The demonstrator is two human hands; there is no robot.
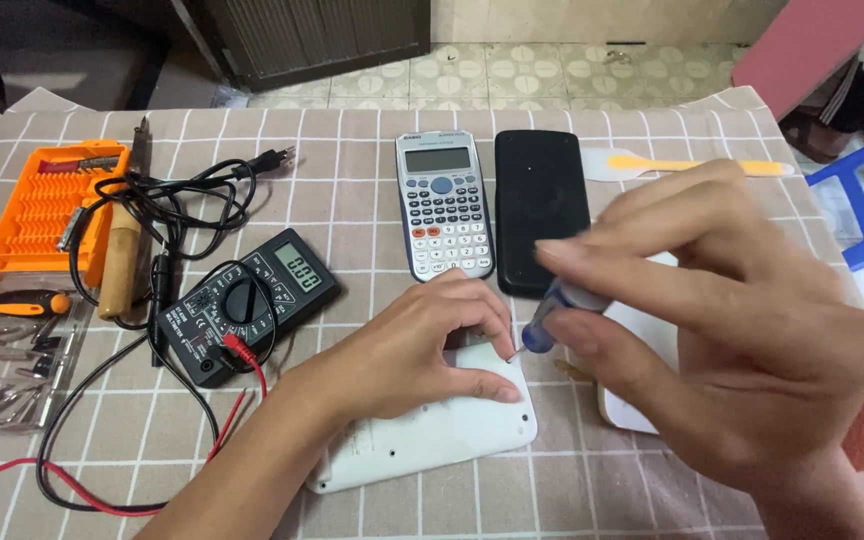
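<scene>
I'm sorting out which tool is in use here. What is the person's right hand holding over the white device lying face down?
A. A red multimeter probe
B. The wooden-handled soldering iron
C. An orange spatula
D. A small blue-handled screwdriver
D: the right hand pinches a small blue-handled screwdriver, its tip at the white device that the left hand steadies.

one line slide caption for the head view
Left hand steadies a white device while right hand works a blue screwdriver on it, beside a calculator.
</scene>
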